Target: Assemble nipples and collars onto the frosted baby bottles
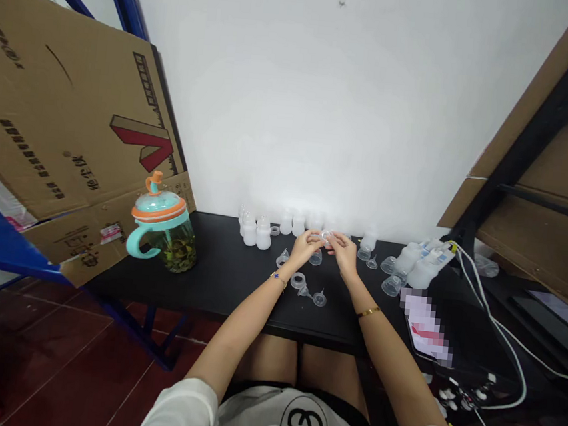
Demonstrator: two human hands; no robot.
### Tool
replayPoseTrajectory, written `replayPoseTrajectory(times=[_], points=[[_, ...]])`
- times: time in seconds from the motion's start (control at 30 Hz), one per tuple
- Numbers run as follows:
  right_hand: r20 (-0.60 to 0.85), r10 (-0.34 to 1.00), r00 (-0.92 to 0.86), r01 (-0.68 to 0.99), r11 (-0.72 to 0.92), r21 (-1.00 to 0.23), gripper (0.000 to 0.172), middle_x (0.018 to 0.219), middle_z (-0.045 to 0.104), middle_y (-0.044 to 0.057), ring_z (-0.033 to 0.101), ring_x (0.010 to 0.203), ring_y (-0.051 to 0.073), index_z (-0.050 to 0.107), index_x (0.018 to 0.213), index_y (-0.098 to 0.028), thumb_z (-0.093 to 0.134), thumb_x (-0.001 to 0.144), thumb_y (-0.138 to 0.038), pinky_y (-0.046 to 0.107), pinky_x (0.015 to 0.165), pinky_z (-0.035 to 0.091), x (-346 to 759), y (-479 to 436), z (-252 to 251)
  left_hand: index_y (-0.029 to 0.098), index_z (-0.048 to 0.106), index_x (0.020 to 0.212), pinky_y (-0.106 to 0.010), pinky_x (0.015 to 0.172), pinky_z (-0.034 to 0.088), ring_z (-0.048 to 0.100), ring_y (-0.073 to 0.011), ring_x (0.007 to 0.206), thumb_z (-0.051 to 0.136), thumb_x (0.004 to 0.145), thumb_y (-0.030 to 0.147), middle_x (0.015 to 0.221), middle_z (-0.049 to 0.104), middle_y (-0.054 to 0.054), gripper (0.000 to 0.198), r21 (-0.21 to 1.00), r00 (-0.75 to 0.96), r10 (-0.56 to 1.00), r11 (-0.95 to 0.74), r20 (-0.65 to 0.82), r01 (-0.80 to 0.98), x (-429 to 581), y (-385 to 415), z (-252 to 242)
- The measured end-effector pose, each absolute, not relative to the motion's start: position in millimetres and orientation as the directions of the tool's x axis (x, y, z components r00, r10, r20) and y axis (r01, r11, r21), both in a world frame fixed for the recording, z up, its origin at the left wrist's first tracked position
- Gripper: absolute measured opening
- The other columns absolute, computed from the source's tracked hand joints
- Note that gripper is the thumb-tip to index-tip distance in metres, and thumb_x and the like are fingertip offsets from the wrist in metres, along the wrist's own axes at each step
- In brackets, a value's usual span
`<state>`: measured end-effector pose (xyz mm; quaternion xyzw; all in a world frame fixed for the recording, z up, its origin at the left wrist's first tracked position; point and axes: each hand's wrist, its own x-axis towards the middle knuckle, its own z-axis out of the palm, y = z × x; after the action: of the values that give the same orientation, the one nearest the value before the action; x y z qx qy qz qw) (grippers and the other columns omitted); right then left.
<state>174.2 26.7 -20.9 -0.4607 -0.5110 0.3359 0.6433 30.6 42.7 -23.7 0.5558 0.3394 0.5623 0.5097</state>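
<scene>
My left hand (308, 243) and my right hand (342, 251) meet above the black table, both with fingers closed on a small clear round bottle part (326, 236). Fingers cover some of it, so I cannot tell whether it is a ring or a cap. Just below the hands stands a clear cap (315, 257). Toward me lie a clear collar ring (298, 281) and a clear bottle nipple (319, 299). Another clear piece (282, 258) sits beside my left wrist. White baby bottles (263, 232) stand upright to the left, with several more along the wall.
A large jug (180, 243) with an orange-rimmed lid stands at the table's left, near a cardboard box (72, 119). On the right are white bottles (423, 272), clear caps (391, 285), a phone (426, 327) and a white cable (482, 292). A white wall (334, 111) closes off the back.
</scene>
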Motion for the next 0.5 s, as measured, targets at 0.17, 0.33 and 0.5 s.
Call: replayPoseTrajectory(times=[0.17,0.33,0.5], points=[[0.365,0.903,0.227,0.065,0.36,-0.931,0.052,0.093,0.078,0.011,0.074,0.067,0.022,0.072,0.107,-0.015,0.076,0.072,-0.053,0.028,0.05,0.058,171.3,24.3,-18.6,0.017,0.064,0.095,-0.025,0.061,0.055,0.07,-0.0179,0.072,0.08,0.073,0.032,0.08,0.072,-0.004,0.031,0.927,0.107,0.928,-0.337,0.356,-0.161,29.1,41.9,-23.8],[0.4,0.899,0.176,0.119,0.384,-0.916,0.055,0.104,0.078,0.012,0.073,0.067,0.021,0.072,0.113,-0.016,0.076,0.07,-0.049,0.027,0.049,0.057,168.1,20.9,-16.6,0.018,0.061,0.096,-0.025,0.06,0.054,0.069,-0.0164,0.068,0.077,0.075,0.035,0.079,0.071,-0.003,0.031,0.907,0.065,0.911,-0.396,0.408,-0.143,27.5,41.3,-21.8],[0.45,0.879,0.157,0.287,0.395,-0.873,0.046,0.103,0.078,0.011,0.073,0.067,0.023,0.074,0.108,-0.016,0.068,0.077,-0.05,0.03,0.052,0.058,167.2,19.2,-17.1,0.018,0.061,0.093,-0.025,0.061,0.053,0.068,-0.0154,0.067,0.076,0.075,0.034,0.079,0.071,-0.004,0.029,0.895,0.057,0.897,-0.431,0.439,-0.114,27.4,39.4,-20.1]])
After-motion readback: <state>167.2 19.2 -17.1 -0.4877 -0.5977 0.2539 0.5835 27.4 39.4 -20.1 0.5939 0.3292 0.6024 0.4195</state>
